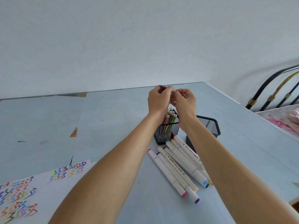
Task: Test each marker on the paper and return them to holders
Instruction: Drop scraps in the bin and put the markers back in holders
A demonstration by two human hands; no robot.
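My left hand (157, 98) and my right hand (184, 101) meet fingertip to fingertip above a black mesh holder (166, 135) packed with several thin markers (169, 118). Both hands have curled fingers that pinch a small pale marker part between them; most of it is hidden by the fingers. A second black mesh holder (209, 126) stands just right of the first, partly behind my right forearm. Several thick white double-ended markers (178, 167) lie side by side on the table in front of the holders. The white paper (24, 191) with many coloured zigzag test strokes lies at the lower left.
The pale blue table (105, 126) ends at a white wall behind and has its right edge near a metal bed frame (275, 88) and a pink floral bedcover (281, 120). A small torn patch (74, 132) marks the tabletop at the left.
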